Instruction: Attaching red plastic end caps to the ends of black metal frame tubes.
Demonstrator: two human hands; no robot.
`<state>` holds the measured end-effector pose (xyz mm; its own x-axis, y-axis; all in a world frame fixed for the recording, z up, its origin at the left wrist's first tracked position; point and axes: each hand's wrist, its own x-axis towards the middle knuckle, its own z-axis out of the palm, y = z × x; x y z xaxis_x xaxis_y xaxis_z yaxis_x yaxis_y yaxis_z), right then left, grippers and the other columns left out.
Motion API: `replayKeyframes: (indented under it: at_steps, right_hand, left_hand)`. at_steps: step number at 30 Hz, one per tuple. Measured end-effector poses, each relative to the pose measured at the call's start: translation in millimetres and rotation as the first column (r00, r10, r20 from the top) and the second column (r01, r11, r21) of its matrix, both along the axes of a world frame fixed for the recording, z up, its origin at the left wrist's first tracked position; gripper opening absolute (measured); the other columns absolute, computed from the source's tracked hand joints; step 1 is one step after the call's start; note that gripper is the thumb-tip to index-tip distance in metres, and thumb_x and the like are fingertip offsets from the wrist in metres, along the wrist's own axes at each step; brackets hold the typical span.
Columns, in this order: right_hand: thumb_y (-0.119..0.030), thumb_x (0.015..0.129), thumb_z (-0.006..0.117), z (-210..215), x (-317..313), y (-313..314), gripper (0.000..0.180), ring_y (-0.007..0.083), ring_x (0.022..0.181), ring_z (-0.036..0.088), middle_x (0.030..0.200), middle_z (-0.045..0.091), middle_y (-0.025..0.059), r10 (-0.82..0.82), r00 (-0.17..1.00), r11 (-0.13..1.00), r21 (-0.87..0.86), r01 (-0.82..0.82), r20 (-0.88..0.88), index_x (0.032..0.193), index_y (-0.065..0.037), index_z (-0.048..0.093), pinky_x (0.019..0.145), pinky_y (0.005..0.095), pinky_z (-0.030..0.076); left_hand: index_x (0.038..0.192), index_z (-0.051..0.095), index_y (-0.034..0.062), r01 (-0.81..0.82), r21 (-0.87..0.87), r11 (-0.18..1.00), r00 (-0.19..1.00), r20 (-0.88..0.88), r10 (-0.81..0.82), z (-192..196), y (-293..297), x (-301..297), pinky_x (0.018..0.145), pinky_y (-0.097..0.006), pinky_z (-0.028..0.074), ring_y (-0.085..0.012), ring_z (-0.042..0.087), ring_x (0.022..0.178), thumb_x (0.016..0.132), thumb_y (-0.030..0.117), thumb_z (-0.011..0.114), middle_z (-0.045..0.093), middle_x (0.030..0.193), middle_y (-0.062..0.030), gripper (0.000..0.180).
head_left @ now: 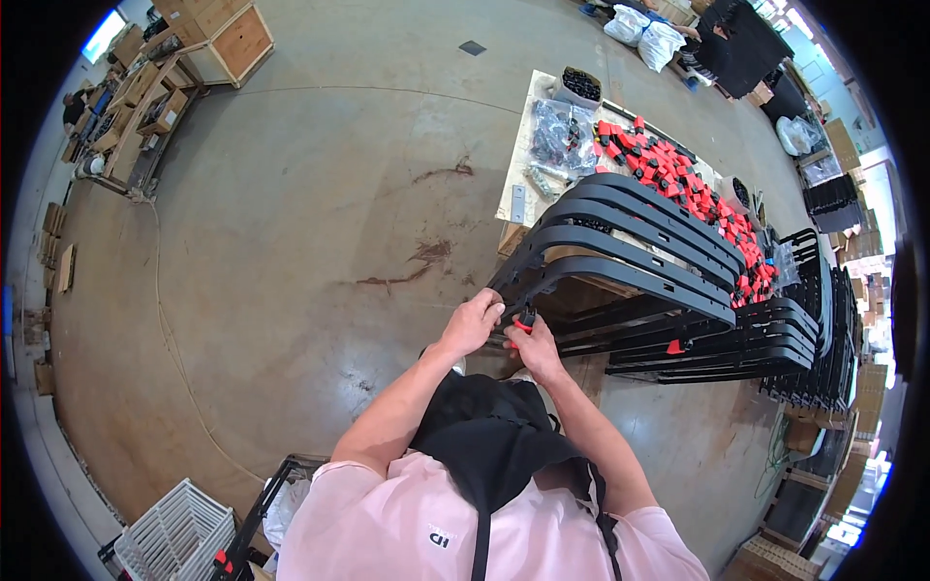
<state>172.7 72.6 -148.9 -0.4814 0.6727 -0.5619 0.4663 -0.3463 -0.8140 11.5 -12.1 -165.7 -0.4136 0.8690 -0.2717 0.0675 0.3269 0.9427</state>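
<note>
a pale pink shirt [378,513] lies nearest; beyond, left hand [472,324] closed on the near edge of stacked black round-cornered frames [630,278], which extend rightward from the grip, right hand [534,346] gripping a red-handled black tool [527,318] alongside.

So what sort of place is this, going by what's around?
Probably a factory or workshop floor doing assembly: matching black frames stand in a row, a table beside them is heaped with small red parts, and a wooden crate stands further off.
</note>
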Motion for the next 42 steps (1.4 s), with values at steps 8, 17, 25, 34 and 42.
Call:
replayKeyframes:
  at_steps: [8,17,25,34,42]
  right_hand:
    - [-0.02,0.098,0.071,-4.6,6.4,0.5,0.036,0.0182,0.079,0.072,0.096,0.071,0.0114,0.09,0.99,0.989,0.11,-0.102,0.108,0.125,-0.001,0.057,0.063,0.034,0.058]
    - [-0.022,0.099,0.071,-6.0,-5.7,5.6,0.037,0.0189,0.076,0.073,0.094,0.071,0.0112,0.061,0.99,0.993,0.097,-0.073,0.125,0.125,0.0,0.057,0.063,0.0349,0.06]
    - [-0.023,0.101,0.071,-0.2,-11.2,6.9,0.036,0.0193,0.08,0.075,0.096,0.071,0.0107,0.046,0.992,0.994,0.091,-0.057,0.115,0.123,0.001,0.056,0.063,0.0348,0.06]
    - [-0.023,0.101,0.071,-6.1,-7.9,9.2,0.032,0.0175,0.076,0.072,0.09,0.072,0.0091,0.046,0.99,0.994,0.093,-0.058,0.131,0.121,-0.002,0.057,0.062,0.0336,0.058]
    - [-0.029,0.101,0.074,0.4,-11.3,9.5,0.038,0.0184,0.077,0.074,0.093,0.072,0.0094,0.081,0.984,0.989,0.109,-0.099,0.16,0.122,-0.001,0.058,0.06,0.0342,0.058]
  left_hand:
    - [0.117,0.063,0.0024,0.065,0.04,0.997,0.998,-0.022,-0.065,1.9,3.9,-4.9,0.075,-0.044,0.056,-0.029,0.073,0.081,0.109,0.021,0.06,0.072,0.086,-0.015,0.02]
    - [0.119,0.063,0.0021,0.143,0.026,0.989,0.981,-0.136,-0.138,-5.4,10.3,-9.9,0.073,-0.04,0.056,-0.0228,0.07,0.078,0.109,0.021,0.061,0.071,0.086,-0.0117,0.022]
    - [0.119,0.064,0.0027,0.186,0.042,0.982,0.96,-0.22,-0.172,-3.8,17.0,-14.7,0.076,-0.045,0.055,-0.0341,0.072,0.083,0.107,0.021,0.062,0.073,0.09,-0.0165,0.022]
    - [0.119,0.063,0.0029,0.255,-0.013,0.967,0.942,-0.22,-0.252,13.4,23.9,-21.4,0.084,-0.051,0.056,-0.0437,0.073,0.096,0.107,0.021,0.062,0.074,0.095,-0.0224,0.022]
    - [0.115,0.065,-0.0008,0.149,-0.037,0.988,0.989,0.0,-0.149,6.9,26.6,-11.9,0.076,-0.041,0.057,-0.026,0.074,0.081,0.108,0.019,0.061,0.073,0.085,-0.0146,0.022]
